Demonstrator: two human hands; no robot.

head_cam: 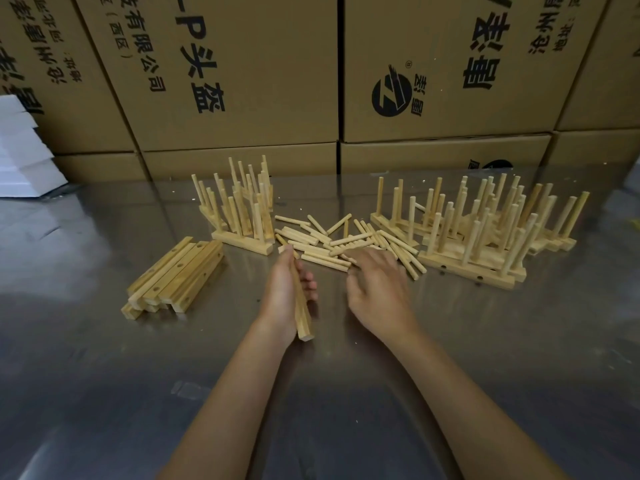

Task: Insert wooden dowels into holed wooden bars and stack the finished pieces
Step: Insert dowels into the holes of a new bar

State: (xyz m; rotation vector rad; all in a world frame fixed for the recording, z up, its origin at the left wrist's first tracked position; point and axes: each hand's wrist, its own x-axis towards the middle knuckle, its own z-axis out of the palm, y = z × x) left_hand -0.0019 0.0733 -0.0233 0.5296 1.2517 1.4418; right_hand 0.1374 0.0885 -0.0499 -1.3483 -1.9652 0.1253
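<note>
Shiny metal covers the table (104, 393), and two bare arms reach over it from the near edge. The left hand (285, 292) stands on its side with the thumb up. Its fingers curl round a wooden bar (302, 311), which points away from the person, with its near end sticking out below the palm. The right hand (375, 282) lies palm down, just right of the bar. Its fingers are spread a little and reach into the loose dowels (332, 242). The picture does not show if they pinch one.

Left of the hands lies a stack of bars with holes (175, 280), set slanted. The loose dowels lie in a heap just past the hands, in the middle of the table. Farther back on the left is a group of finished pieces (239, 209) with dowels standing up. A bigger group of finished pieces (481, 226) sits on the right. Big brown cardboard boxes (242, 74) with black writing stand like a wall at the far edge.
</note>
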